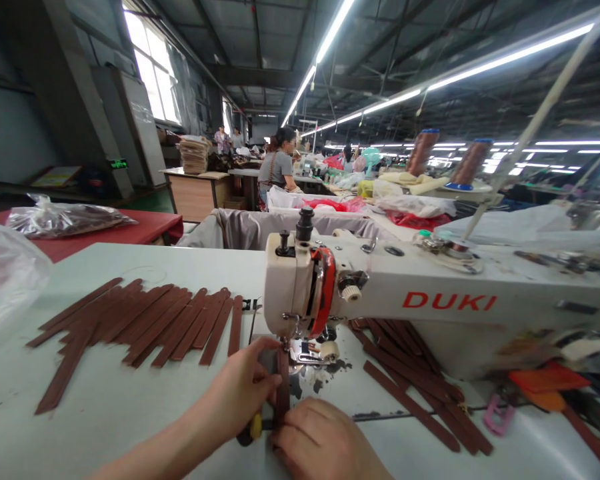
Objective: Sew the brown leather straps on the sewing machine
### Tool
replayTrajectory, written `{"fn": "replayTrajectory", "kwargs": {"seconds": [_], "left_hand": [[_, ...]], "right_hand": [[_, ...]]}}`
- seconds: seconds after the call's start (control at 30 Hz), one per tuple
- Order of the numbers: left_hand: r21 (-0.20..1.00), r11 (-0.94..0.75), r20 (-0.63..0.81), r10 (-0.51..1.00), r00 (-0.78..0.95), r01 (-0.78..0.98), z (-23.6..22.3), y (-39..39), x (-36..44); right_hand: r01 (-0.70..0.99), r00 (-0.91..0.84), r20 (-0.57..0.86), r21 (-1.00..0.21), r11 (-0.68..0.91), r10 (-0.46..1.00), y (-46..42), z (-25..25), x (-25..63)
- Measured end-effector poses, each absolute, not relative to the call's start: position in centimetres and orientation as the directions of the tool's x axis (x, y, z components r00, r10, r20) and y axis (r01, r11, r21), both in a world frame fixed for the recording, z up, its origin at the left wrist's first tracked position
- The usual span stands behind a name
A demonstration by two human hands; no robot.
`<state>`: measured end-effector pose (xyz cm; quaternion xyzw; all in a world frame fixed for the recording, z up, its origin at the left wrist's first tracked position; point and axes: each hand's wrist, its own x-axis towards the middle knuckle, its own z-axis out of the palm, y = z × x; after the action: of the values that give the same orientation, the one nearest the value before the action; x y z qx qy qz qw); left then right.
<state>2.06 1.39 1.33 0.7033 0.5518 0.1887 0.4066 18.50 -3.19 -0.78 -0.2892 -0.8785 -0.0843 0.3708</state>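
Right hand (325,437) is closest to the camera here, fingers curled closed over the near end of a narrow brown strip (283,383), fingertips tucked out of sight. That strip lies on the machine bed, pointing away from the body, with its far end up by the metal fittings (307,355) under the head of the sewing machine (375,287). Left hand (245,380) is at the strip's left edge: just a narrow gap between thumb and forefinger, but I can't tell if they're really pinching it or only steadying it. Yellow-and-black tool (256,427) sits between the hands; can't tell which one has it, if either.

Tips, fwiw: I'd let the right hand do the aiming from the back and use the left as a light side fence. Don't shove, or a strip that skinny will probably skew. And watch that left forefinger, it's awfully near the fittings. Spare strips are fanned out on the left (155,320), with another heap (415,373) right of the head, so mind your elbows.
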Motion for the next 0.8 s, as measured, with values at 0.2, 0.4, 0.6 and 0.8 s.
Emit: {"fn": "replayTrajectory", "kwargs": {"seconds": [0.2,0.4,0.6,0.8], "left_hand": [[0.330,-0.723,0.447,0.686,0.573,0.607,0.6,0.1,0.9],[0.081,-0.856,0.514,0.475,0.714,0.511,0.3,0.2,1.2],[0.123,-0.831,0.488,0.526,0.696,0.542,1.3,0.2,1.1],[0.101,-0.821,0.451,0.541,0.710,0.562,1.0,0.2,1.0]], "right_hand": [[0.569,-0.551,0.716,-0.054,0.821,0.429,-2.5,-1.7,19.6],[0.571,-0.522,0.739,-0.069,0.818,0.427,-2.0,-2.6,19.6],[0.585,-0.472,0.779,-0.074,0.808,0.413,-2.1,-2.8,19.0],[0.667,-0.472,0.671,-0.153,0.729,0.572,-3.0,-0.1,22.7]]}}
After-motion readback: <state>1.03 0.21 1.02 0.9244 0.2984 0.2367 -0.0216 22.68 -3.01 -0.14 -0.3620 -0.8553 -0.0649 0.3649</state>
